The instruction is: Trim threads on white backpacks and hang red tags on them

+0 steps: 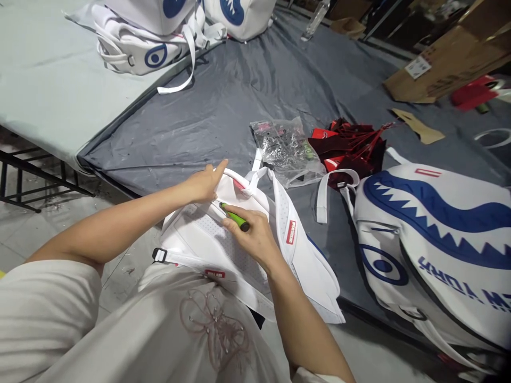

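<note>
A white backpack [241, 250] leans against my body at the table edge, with its back panel and shoulder straps toward me. At its upper edge, my left hand [205, 183] pinches the fabric, with one finger sticking out. My right hand [255, 234] is closed around a small tool with a green handle and a black end [235, 217]. The tool's front part points at the backpack fabric beside my left fingers; its tip is too small to make out. Red labels [291, 232] mark the straps.
Another white backpack [439, 223] with a blue toothed mouth lies at right. Behind my hands are a clear plastic bag [285, 143] and a heap of red and black tags [347, 146]. More backpacks [147, 48], a cardboard box [439, 64] and a bottle [316, 20] stand farther back.
</note>
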`<move>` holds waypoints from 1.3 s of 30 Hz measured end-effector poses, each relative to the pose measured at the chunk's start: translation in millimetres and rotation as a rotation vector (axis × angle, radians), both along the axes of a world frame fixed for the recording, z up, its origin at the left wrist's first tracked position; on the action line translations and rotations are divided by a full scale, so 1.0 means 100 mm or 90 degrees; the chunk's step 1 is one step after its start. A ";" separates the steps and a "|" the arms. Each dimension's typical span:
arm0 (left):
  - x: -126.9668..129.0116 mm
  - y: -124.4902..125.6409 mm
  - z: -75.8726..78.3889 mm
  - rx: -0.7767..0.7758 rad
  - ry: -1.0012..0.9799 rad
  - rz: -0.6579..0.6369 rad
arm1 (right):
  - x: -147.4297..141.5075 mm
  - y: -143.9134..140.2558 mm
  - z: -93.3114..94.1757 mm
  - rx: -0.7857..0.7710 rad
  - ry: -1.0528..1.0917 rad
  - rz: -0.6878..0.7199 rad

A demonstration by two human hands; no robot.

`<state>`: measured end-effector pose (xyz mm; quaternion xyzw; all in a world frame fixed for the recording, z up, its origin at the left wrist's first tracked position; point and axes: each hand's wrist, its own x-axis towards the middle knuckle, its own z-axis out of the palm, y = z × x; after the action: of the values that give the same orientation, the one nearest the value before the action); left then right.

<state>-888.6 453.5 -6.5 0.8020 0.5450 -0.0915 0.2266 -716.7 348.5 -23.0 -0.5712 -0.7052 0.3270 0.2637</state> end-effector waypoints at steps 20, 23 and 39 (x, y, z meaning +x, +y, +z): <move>0.01 -0.03 0.05 -0.016 -0.018 0.008 | -0.06 0.07 -0.10 0.041 -0.018 -0.001; 0.00 -0.03 0.05 -0.014 -0.017 0.006 | -0.07 0.07 -0.13 0.074 -0.036 -0.004; -0.01 -0.02 0.02 -0.001 -0.023 0.004 | -0.05 0.12 -0.08 0.055 -0.037 0.051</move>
<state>-889.1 451.9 -4.8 0.8017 0.5432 -0.0763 0.2374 -722.0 360.3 -30.9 -0.5395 -0.7484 0.2899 0.2544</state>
